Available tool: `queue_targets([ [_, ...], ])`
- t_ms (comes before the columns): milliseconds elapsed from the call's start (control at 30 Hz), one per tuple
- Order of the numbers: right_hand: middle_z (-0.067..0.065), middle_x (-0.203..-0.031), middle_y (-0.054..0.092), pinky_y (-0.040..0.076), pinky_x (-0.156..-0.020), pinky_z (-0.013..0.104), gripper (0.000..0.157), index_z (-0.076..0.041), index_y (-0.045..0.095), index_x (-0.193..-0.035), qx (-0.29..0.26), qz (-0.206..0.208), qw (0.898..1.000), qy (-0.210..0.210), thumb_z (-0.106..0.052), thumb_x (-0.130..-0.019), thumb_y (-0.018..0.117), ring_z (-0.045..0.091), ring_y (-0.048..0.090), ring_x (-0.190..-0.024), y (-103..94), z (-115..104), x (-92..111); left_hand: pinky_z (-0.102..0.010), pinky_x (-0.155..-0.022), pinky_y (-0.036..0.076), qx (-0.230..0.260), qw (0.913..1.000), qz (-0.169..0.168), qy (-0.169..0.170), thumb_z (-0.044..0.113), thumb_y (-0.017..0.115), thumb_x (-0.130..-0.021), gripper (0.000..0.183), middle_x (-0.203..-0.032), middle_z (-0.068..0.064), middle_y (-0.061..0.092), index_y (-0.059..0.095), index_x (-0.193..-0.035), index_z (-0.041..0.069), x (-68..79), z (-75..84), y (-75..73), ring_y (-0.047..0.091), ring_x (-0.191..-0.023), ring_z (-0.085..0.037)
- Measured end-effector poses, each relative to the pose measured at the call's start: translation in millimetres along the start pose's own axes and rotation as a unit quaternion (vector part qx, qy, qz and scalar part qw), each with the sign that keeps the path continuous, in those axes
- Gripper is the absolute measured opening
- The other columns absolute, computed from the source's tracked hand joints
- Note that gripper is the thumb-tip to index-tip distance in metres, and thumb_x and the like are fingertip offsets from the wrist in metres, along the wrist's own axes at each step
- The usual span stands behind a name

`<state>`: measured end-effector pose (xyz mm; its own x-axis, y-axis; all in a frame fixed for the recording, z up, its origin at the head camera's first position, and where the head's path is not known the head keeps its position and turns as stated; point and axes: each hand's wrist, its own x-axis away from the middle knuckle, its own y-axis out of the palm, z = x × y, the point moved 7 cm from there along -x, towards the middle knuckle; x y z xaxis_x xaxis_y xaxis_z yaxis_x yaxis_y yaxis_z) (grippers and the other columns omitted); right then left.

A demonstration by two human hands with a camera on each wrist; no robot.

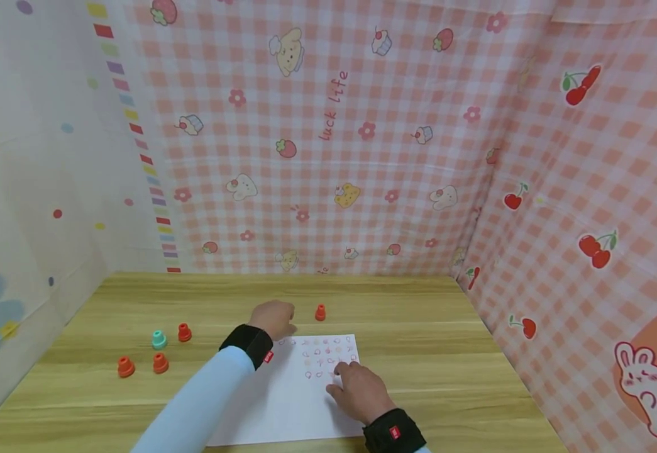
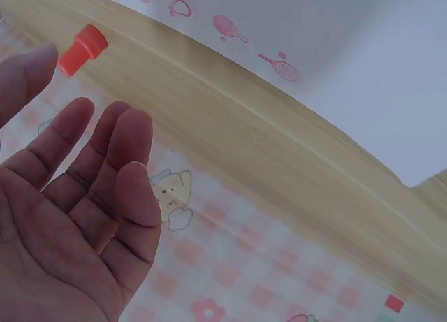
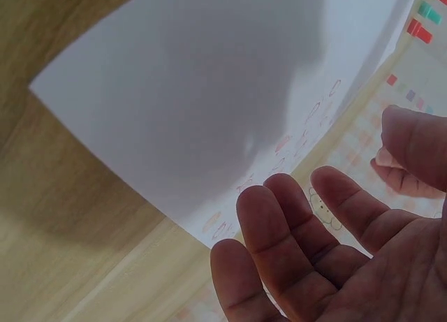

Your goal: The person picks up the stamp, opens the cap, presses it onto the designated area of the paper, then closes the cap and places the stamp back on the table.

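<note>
A white paper sheet (image 1: 283,409) lies on the wooden table, with rows of small red and pink stamped prints (image 1: 328,352) in its upper right part. My left hand (image 1: 273,318) hovers at the sheet's back edge, empty, its fingers loosely bent. A red toy stamp (image 1: 320,313) stands just right of it, behind the paper; the left wrist view has this stamp (image 2: 84,49) beyond the fingertips. Over the right side of the sheet is my right hand (image 1: 360,391), palm bare and fingers relaxed in the right wrist view.
To the left on the table (image 1: 436,377) stand a teal stamp (image 1: 160,340) and three red or orange stamps, one of them nearest the left edge (image 1: 126,366). A pink checked cloth (image 1: 328,163) hangs behind the table and along its right side.
</note>
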<state>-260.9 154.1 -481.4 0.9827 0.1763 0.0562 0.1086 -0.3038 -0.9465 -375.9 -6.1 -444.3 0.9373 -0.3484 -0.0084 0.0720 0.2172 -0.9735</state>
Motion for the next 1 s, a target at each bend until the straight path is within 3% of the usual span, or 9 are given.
queue_targets([
  [633,0.003,-0.083,0.059,0.046,-0.066,0.036,0.031,-0.007,0.068,-0.106,0.002,-0.001,1.0,0.007,-0.032,-0.089,0.074,0.017,0.05,-0.069,1.3,2.3,0.9,-0.036,-0.072,0.052,-0.022,0.9997,0.001,0.007,0.026,0.077,-0.088,0.02,-0.081,-0.003,0.064,0.069,-0.097,0.01,-38.5,27.8,11.7,0.056,-0.071,-0.02],
  [900,0.003,-0.085,0.06,0.047,-0.069,0.037,0.031,-0.007,0.068,-0.106,0.006,-0.01,1.0,0.017,-0.033,-0.089,0.073,0.017,0.05,-0.071,1.6,5.1,2.2,-0.038,-0.078,0.054,-0.035,0.9993,0.016,-0.001,0.023,0.077,-0.088,0.028,-0.093,-0.006,0.069,0.07,-0.112,0.008,-45.6,33.5,12.8,0.059,-0.076,-0.02],
  [1000,0.002,-0.084,0.059,0.047,-0.068,0.037,0.031,-0.008,0.068,-0.106,0.005,-0.008,1.0,0.018,-0.033,-0.089,0.073,0.016,0.05,-0.07,2.2,6.9,2.5,-0.038,-0.076,0.054,-0.035,0.9991,0.025,0.002,0.02,0.076,-0.089,0.024,-0.092,-0.005,0.069,0.07,-0.109,0.009,-49.7,36.6,13.0,0.059,-0.076,-0.02],
])
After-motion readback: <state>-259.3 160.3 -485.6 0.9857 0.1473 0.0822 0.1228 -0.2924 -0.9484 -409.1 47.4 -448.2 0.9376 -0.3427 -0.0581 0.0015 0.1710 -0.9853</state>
